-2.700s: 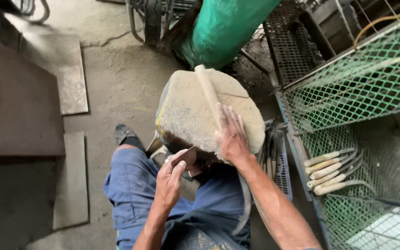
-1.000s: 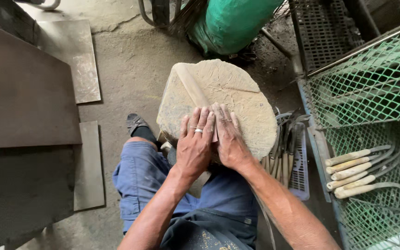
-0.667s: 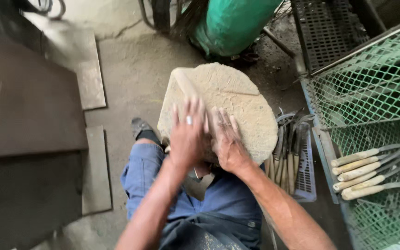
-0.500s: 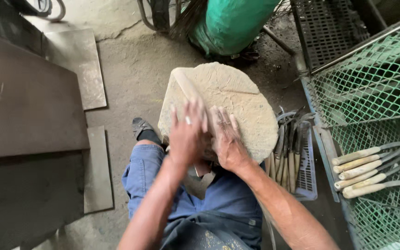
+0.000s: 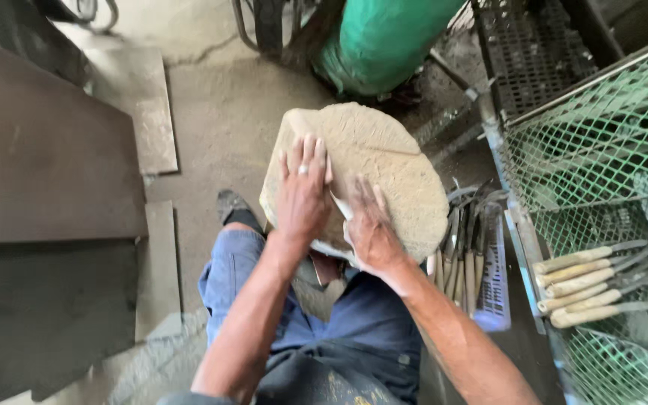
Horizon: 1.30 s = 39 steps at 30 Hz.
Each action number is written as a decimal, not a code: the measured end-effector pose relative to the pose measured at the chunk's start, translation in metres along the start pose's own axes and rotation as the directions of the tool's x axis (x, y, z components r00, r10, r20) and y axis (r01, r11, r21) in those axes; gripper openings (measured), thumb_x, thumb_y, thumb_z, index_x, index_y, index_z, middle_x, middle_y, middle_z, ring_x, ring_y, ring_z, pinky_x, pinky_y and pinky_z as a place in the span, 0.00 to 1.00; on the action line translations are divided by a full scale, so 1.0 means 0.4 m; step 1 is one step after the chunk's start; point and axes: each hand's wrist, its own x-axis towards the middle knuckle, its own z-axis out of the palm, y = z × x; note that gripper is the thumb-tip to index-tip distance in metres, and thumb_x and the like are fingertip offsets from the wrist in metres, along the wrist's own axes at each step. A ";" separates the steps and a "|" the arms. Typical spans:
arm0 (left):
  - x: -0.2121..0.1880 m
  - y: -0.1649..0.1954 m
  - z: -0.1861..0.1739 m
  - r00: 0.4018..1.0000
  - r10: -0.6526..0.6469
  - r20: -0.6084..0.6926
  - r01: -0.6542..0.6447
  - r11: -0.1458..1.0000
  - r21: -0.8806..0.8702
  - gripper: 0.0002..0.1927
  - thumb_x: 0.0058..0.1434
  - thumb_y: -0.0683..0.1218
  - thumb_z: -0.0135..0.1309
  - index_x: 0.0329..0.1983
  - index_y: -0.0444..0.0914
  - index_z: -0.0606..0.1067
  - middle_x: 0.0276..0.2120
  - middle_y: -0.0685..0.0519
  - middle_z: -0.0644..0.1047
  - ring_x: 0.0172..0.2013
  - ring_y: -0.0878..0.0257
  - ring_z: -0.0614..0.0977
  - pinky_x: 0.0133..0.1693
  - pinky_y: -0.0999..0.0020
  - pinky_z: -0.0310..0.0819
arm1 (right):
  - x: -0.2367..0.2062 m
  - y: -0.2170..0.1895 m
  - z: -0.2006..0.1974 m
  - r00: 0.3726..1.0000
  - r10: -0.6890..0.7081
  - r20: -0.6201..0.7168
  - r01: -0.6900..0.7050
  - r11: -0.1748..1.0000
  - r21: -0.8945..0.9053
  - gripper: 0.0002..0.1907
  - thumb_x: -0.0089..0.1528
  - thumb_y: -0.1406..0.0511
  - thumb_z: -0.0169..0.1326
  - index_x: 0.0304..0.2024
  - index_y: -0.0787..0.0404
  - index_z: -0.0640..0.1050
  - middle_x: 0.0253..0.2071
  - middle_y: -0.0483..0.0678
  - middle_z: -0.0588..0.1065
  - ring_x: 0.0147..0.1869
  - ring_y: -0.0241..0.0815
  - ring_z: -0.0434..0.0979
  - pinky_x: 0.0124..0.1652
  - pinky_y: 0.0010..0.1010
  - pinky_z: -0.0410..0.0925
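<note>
The left hand is lying flat on the big, rounded, sand-coloured slab of stone, fingers straight and close together, a ring showing on one finger. The right hand is lying just beside it, fingers spread and somewhat blurred, pressing down on a thin pale blade that is showing between the two hands; how far the fingers are curling round it cannot be told. Half a second earlier both hands were sitting lower on the stone, nearer the person's body; now the left hand is reaching further up the slab while the right is staying lower, so the two are standing staggered rather than level.

The stone is resting tilted in front of the person's knees, its near edge under both wrists and above the blue trousers. To the right of the stone, a bundle of metal tools with pale wooden handles is standing in a light plastic crate. Further right, more pale-handled tools are lying on green wire mesh. Beyond the stone a green cylinder is lying on the concrete floor, and dark flat boards are lying to the left.
</note>
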 end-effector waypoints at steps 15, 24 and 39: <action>-0.002 0.022 -0.013 0.998 -0.007 0.060 0.005 0.999 0.032 0.33 0.58 0.42 0.50 0.69 0.32 0.64 0.69 0.36 0.64 0.70 0.38 0.62 0.70 0.37 0.47 | 0.002 -0.013 -0.008 1.000 0.031 -0.007 -0.031 0.999 -0.011 0.37 0.66 0.68 0.43 0.76 0.71 0.52 0.78 0.65 0.53 0.83 0.65 0.48 0.75 0.56 0.42; 0.020 0.003 -0.001 0.999 -0.044 -0.015 0.044 0.998 -0.033 0.37 0.56 0.38 0.48 0.72 0.29 0.61 0.71 0.35 0.64 0.72 0.36 0.60 0.70 0.39 0.45 | -0.002 -0.019 -0.024 0.999 -0.025 -0.021 0.026 0.997 0.075 0.42 0.60 0.69 0.44 0.74 0.74 0.48 0.76 0.66 0.52 0.81 0.65 0.47 0.74 0.57 0.40; 0.019 0.044 0.000 0.998 -0.043 0.043 0.047 0.995 -0.092 0.29 0.67 0.43 0.49 0.71 0.33 0.61 0.72 0.39 0.63 0.73 0.40 0.58 0.71 0.42 0.43 | -0.003 0.003 -0.010 0.999 0.018 -0.027 -0.018 1.000 0.004 0.38 0.64 0.70 0.46 0.76 0.70 0.51 0.78 0.65 0.54 0.83 0.63 0.47 0.76 0.54 0.41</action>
